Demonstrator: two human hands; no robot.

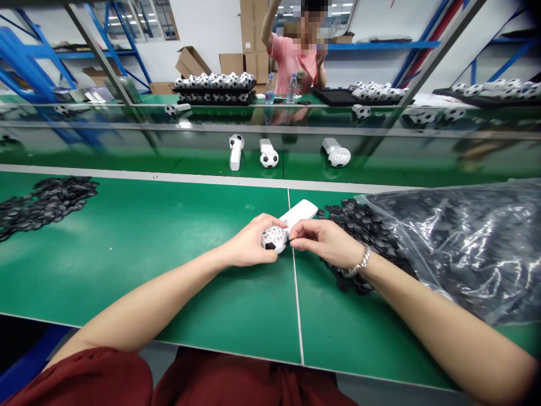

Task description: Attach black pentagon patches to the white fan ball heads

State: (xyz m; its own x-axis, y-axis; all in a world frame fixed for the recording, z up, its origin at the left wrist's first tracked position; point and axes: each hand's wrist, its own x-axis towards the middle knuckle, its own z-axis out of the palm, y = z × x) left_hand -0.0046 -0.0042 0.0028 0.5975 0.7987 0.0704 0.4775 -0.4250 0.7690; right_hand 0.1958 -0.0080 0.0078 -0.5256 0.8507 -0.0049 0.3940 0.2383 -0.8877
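Note:
A white handheld fan point(301, 212) with a football-patterned round head lies at a slant over the green table, its handle pointing away to the right. My left hand point(249, 241) is closed around the head, thumb on the near side and fingers over the top. At the head's right side, my right hand point(327, 241) pinches a small dark piece, mostly hidden by the fingertips; it looks like one of the black patches. Beneath and beyond my right wrist spreads a pile of these black patches point(372, 228).
A clear plastic bag point(477, 248) of black pieces lies at the right. Another heap of black patches point(54, 197) is at the left. Several football fans point(269, 155) lie on the green belt point(190, 160) ahead. Across it, a person point(291, 67) stands near loaded black trays point(215, 97).

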